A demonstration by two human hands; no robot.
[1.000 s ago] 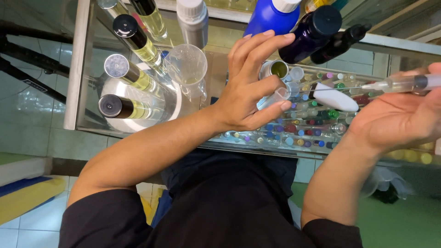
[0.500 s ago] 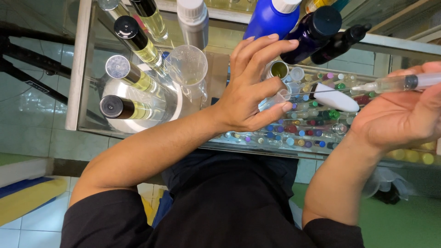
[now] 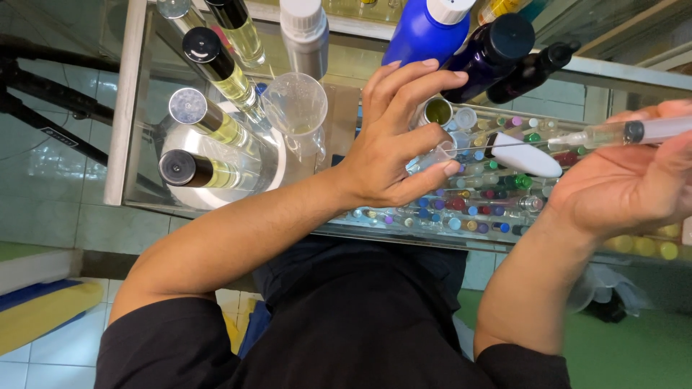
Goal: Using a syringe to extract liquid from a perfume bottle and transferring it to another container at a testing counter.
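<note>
Mostly hidden, the small clear vial sits pinched in your left hand — your right hand (edge-cropped) grips a syringe, needle at its mouth.

I note clear, smooth plastic on the syringe in my right hand, its needle thin bright metal. The small vial in my left hand looks clear plastic. Tabletop: glossy glass, brushed metal rim. Funnel: translucent plastic. Blue bottle: glossy plastic. Oil bottles: clear glass, matt black caps.
</note>
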